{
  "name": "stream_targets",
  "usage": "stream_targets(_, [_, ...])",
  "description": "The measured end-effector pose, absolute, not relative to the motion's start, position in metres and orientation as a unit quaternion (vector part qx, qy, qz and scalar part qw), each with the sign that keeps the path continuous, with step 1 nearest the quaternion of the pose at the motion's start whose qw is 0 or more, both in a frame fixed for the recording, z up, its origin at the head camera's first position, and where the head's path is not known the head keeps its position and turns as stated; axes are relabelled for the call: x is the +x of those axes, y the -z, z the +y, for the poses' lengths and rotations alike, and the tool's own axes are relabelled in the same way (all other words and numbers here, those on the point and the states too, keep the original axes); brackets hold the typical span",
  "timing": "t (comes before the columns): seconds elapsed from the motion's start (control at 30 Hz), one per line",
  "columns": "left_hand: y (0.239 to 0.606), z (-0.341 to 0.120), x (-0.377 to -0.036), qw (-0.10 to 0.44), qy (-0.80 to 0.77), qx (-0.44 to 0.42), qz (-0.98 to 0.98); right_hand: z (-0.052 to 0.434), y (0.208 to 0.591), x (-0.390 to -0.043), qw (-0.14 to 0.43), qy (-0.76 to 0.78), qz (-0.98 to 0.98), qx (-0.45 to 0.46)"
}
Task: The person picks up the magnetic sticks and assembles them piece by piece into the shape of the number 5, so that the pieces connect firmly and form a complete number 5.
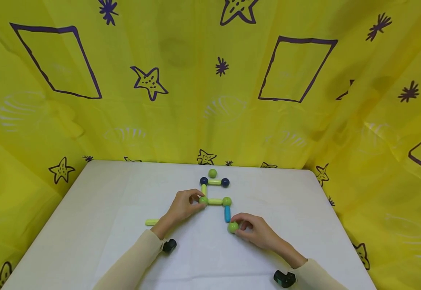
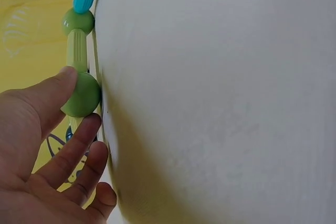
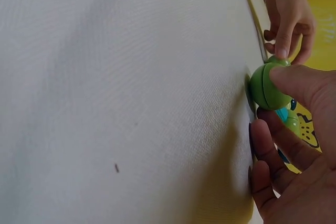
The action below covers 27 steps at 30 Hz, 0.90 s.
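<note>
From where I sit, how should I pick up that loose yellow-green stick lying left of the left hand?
Pinch the loose yellow-green stick across its middle, coming from above. It lies flat on the table, long sides exposed, apart from the left hand and the joined pieces.

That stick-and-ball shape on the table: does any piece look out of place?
One yellow-green stick lies alone left of the left hand, apart from the joined shape. A green ball sits loose at the far end. Nothing looks broken.

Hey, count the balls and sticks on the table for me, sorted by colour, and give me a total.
Green balls: 4
Dark blue balls: 2
Yellow-green sticks: 4
Blue sticks: 1
Total: 11
</note>
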<state>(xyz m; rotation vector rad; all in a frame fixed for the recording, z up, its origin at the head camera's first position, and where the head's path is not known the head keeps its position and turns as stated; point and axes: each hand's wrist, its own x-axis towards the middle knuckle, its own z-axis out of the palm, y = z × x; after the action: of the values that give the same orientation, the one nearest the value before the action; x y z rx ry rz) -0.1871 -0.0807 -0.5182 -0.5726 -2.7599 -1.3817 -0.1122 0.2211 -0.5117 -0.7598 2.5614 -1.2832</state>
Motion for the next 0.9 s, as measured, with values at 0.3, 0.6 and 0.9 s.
stream_targets(0.3, [0.503,-0.087,-0.188,-0.008,0.386,-0.23,-0.893,0.221,0.51,-0.11,0.089,0.429,0.864,-0.249])
stream_targets(0.6, [0.481,-0.081,-0.195,-0.032,0.341,-0.307,-0.888,0.222,0.51,-0.11,0.095,0.419,0.868,-0.25])
stream_targets(0.9, [0.463,-0.066,-0.196,-0.123,0.312,-0.373,-0.865,0.223,0.508,-0.109,0.098,0.419,0.867,-0.252])
